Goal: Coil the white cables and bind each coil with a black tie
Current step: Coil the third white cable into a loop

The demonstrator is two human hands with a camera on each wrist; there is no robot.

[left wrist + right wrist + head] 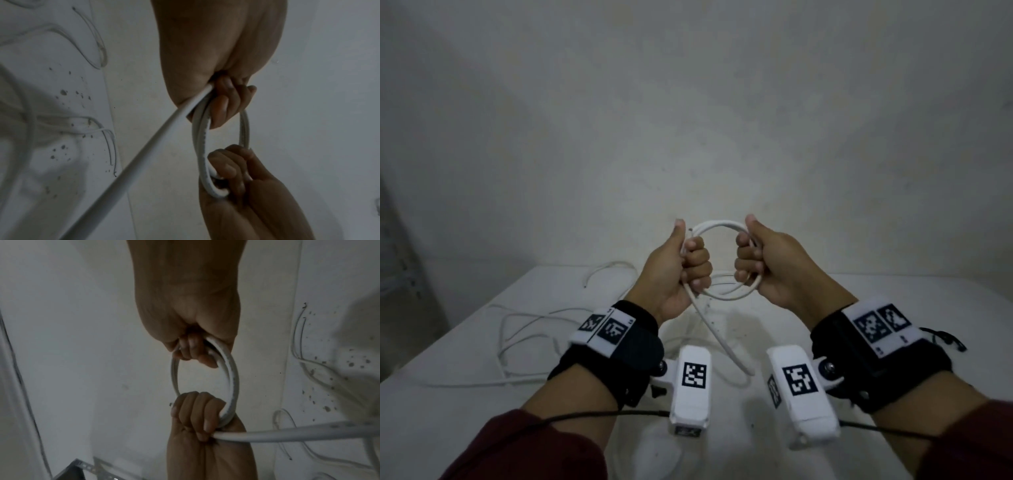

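Note:
A white cable coil (717, 226) of a few loops is held up in the air above the white table (893, 301). My left hand (685, 263) grips its left side in a fist, thumb up. My right hand (756, 260) grips the right side the same way. The coil's loose tail (717, 337) hangs from the left fist down to the table. In the left wrist view the coil (200, 142) spans between the left hand (224, 104) above and the right hand (232, 170) below. The right wrist view shows the coil (233, 378) between both fists. No black tie is visible.
Other thin white cables (524, 329) lie loose on the table's left half, one end curling near the back edge (602, 270). A bare white wall (688, 120) stands behind. Dark specks dot the tabletop (63, 92). A dark metal frame corner (72, 472) shows low in the right wrist view.

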